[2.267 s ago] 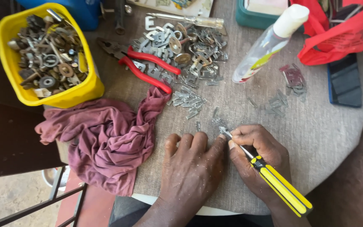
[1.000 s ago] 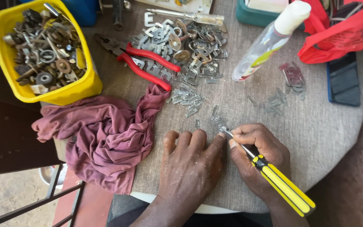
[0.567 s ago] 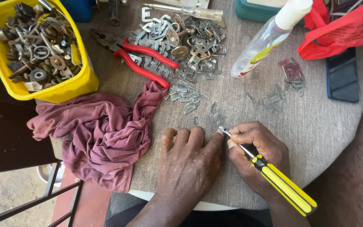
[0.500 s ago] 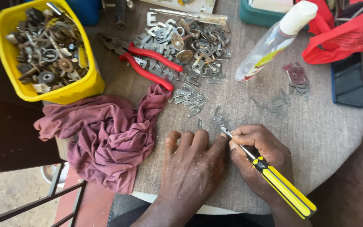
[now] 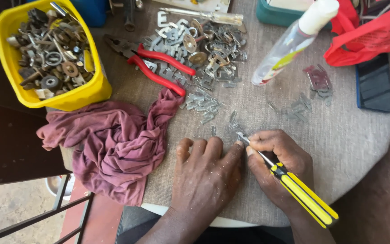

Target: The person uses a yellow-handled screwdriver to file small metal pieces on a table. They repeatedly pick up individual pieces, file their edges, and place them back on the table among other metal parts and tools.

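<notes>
My right hand [image 5: 278, 167] grips a screwdriver [image 5: 301, 190] with a yellow and black handle, its metal tip pressed onto a small grey metal piece [image 5: 241, 137] on the round table [image 5: 362, 144]. My left hand [image 5: 206, 174] lies flat beside it, fingers together, the forefinger tip touching the same small piece. Loose small metal clips [image 5: 201, 103] are scattered just beyond my fingers.
A maroon rag [image 5: 113, 140] lies left of my hands. Red-handled pliers [image 5: 159, 68] and a heap of metal parts [image 5: 204, 40] sit further back, with a yellow tub of hardware [image 5: 50, 49] at the far left. A clear bottle [image 5: 290, 43], red bag [image 5: 371, 31] and dark phone [image 5: 374, 83] are at the right.
Both hands keep the same hold on the piece and screwdriver. Only the view shifts slightly.
</notes>
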